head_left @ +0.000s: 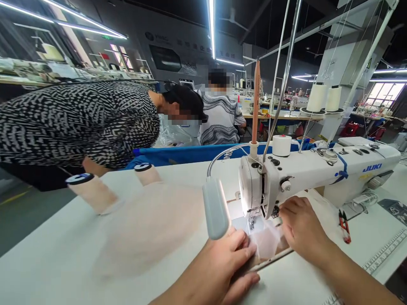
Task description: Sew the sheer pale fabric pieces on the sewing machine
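Observation:
A piece of sheer pale fabric [266,242] lies under the needle of a white sewing machine [305,169]. My left hand [227,262] is at the fabric's left edge with its fingers bent onto it, the thumb lower and apart. On the other side, my right hand [302,224] is closed beside the needle area, its curled fingertips at the fabric's right edge and partly hidden. A grey lamp head [216,209] hangs just above my left hand. More sheer peach fabric [152,228] spreads over the table to the left.
Two peach thread cones [95,192] stand at the table's left. Red-handled thread snips [344,226] and a clear ruler [384,252] lie at right. Across the blue cloth [178,153], a person in a patterned top [79,123] bends over; another [219,114] sits beyond.

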A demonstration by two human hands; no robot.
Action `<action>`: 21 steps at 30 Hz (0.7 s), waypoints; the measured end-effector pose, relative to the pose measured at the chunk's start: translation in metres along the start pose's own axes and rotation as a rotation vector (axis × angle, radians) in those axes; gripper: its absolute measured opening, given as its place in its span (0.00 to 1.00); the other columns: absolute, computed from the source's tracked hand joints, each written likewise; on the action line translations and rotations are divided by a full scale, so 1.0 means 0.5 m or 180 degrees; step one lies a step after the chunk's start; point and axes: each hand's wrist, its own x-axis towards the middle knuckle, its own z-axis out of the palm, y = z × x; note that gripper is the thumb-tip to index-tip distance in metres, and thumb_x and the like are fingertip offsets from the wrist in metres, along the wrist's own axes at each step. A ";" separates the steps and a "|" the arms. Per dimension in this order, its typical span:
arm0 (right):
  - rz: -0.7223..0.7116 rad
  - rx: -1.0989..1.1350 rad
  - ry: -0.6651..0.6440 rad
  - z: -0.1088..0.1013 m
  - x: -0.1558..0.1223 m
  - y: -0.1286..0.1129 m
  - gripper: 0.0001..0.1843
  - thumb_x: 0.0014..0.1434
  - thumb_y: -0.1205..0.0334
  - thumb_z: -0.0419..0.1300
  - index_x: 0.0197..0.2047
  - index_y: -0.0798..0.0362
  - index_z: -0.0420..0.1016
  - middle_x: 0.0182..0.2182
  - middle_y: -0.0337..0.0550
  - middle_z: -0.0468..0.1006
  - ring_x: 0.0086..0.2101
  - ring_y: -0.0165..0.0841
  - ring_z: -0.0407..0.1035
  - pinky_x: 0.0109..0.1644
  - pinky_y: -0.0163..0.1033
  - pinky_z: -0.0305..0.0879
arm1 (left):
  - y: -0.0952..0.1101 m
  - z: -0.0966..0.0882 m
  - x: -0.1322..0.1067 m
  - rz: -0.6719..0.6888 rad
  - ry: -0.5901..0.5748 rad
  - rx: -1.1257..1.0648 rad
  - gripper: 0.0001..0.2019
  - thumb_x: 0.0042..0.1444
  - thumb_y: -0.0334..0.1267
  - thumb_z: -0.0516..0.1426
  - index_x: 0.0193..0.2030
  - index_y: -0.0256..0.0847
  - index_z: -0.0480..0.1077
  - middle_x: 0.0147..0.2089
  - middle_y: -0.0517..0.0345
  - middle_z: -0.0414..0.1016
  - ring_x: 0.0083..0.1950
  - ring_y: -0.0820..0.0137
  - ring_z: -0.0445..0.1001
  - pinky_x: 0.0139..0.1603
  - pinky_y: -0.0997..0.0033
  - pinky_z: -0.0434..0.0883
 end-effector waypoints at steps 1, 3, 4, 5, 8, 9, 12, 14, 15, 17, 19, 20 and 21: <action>-0.0133 0.0148 0.0030 -0.002 -0.001 -0.009 0.12 0.58 0.78 0.57 0.36 0.50 0.73 0.35 0.46 0.81 0.42 0.44 0.70 0.48 0.48 0.63 | 0.002 0.003 0.000 0.0010 -0.0011 -0.0022 0.06 0.66 0.43 0.61 0.43 0.46 0.78 0.43 0.53 0.75 0.42 0.59 0.72 0.41 0.61 0.67; -0.0425 0.0422 -0.0230 -0.003 -0.004 -0.032 0.11 0.60 0.76 0.58 0.39 0.49 0.74 0.37 0.44 0.81 0.42 0.43 0.70 0.47 0.46 0.64 | 0.001 0.006 -0.001 0.0071 -0.0024 -0.0122 0.06 0.68 0.42 0.60 0.44 0.46 0.77 0.43 0.53 0.75 0.41 0.60 0.72 0.41 0.61 0.67; -0.0520 0.0491 -0.0454 -0.002 -0.004 -0.043 0.11 0.60 0.75 0.58 0.40 0.49 0.74 0.38 0.43 0.81 0.41 0.42 0.70 0.47 0.46 0.65 | -0.001 0.008 -0.001 0.0097 -0.0023 -0.0182 0.06 0.70 0.42 0.58 0.44 0.46 0.76 0.43 0.53 0.76 0.41 0.60 0.72 0.41 0.61 0.67; -0.0561 0.0513 -0.0671 -0.001 -0.005 -0.051 0.12 0.60 0.76 0.57 0.41 0.49 0.74 0.38 0.42 0.81 0.41 0.41 0.70 0.47 0.46 0.65 | -0.005 0.010 -0.002 0.0114 -0.0010 -0.0223 0.07 0.71 0.41 0.56 0.45 0.46 0.76 0.44 0.53 0.76 0.41 0.61 0.72 0.42 0.61 0.68; -0.0528 0.0479 -0.0976 0.004 -0.007 -0.060 0.13 0.61 0.77 0.57 0.43 0.50 0.75 0.40 0.42 0.82 0.41 0.41 0.71 0.49 0.47 0.65 | -0.014 0.021 -0.004 0.0146 0.0104 -0.0158 0.08 0.72 0.38 0.54 0.45 0.45 0.75 0.45 0.52 0.76 0.42 0.60 0.73 0.43 0.60 0.68; -0.0510 0.0479 -0.0992 0.005 -0.008 -0.059 0.13 0.62 0.77 0.57 0.43 0.50 0.75 0.41 0.42 0.82 0.42 0.41 0.71 0.50 0.47 0.65 | -0.015 0.025 -0.004 0.0182 0.0158 -0.0103 0.07 0.71 0.36 0.55 0.43 0.45 0.75 0.45 0.52 0.77 0.43 0.60 0.74 0.43 0.59 0.67; -0.0492 0.0518 -0.0959 0.007 -0.012 -0.054 0.12 0.66 0.76 0.57 0.44 0.49 0.75 0.43 0.43 0.83 0.43 0.41 0.72 0.51 0.46 0.65 | -0.010 0.033 -0.004 0.0338 0.0324 0.0033 0.06 0.67 0.33 0.57 0.41 0.45 0.76 0.44 0.54 0.78 0.44 0.58 0.75 0.43 0.58 0.67; -0.0486 0.0540 -0.0952 0.008 -0.014 -0.052 0.12 0.68 0.75 0.56 0.44 0.49 0.76 0.42 0.42 0.83 0.43 0.40 0.72 0.51 0.46 0.65 | -0.001 0.028 -0.004 0.0387 0.0380 0.0088 0.07 0.65 0.32 0.58 0.42 0.46 0.77 0.41 0.56 0.79 0.42 0.59 0.75 0.43 0.57 0.68; -0.0482 0.0538 -0.0963 0.009 -0.015 -0.051 0.12 0.68 0.75 0.56 0.44 0.49 0.76 0.42 0.42 0.83 0.42 0.40 0.72 0.51 0.46 0.65 | 0.004 0.023 -0.003 0.0386 0.0354 0.0105 0.07 0.65 0.32 0.58 0.43 0.46 0.78 0.40 0.56 0.79 0.41 0.59 0.75 0.44 0.56 0.69; -0.0464 0.0511 -0.1004 0.012 -0.016 -0.050 0.11 0.68 0.75 0.57 0.43 0.49 0.75 0.41 0.41 0.83 0.42 0.40 0.71 0.50 0.45 0.64 | 0.011 0.010 -0.001 0.0358 0.0259 0.0147 0.08 0.67 0.32 0.58 0.45 0.46 0.79 0.41 0.56 0.80 0.42 0.59 0.77 0.46 0.55 0.70; -0.0420 0.0478 -0.1044 0.016 -0.016 -0.049 0.11 0.65 0.76 0.58 0.42 0.50 0.75 0.41 0.41 0.82 0.41 0.40 0.70 0.49 0.45 0.64 | 0.012 0.004 0.000 0.0320 0.0180 0.0201 0.09 0.68 0.32 0.57 0.47 0.46 0.79 0.42 0.55 0.82 0.43 0.59 0.78 0.48 0.55 0.71; -0.0393 0.0463 -0.1053 0.018 -0.015 -0.048 0.11 0.63 0.77 0.58 0.41 0.50 0.74 0.41 0.41 0.82 0.41 0.40 0.70 0.48 0.44 0.64 | 0.010 0.004 0.001 0.0310 0.0207 0.0223 0.10 0.68 0.31 0.56 0.47 0.46 0.79 0.42 0.55 0.82 0.43 0.59 0.79 0.47 0.55 0.71; -0.0371 0.0453 -0.1046 0.020 -0.014 -0.047 0.12 0.62 0.77 0.58 0.40 0.49 0.74 0.41 0.41 0.82 0.41 0.40 0.70 0.48 0.44 0.64 | 0.005 0.006 0.002 0.0311 0.0271 0.0235 0.10 0.68 0.30 0.56 0.47 0.46 0.79 0.42 0.55 0.82 0.42 0.59 0.79 0.46 0.56 0.71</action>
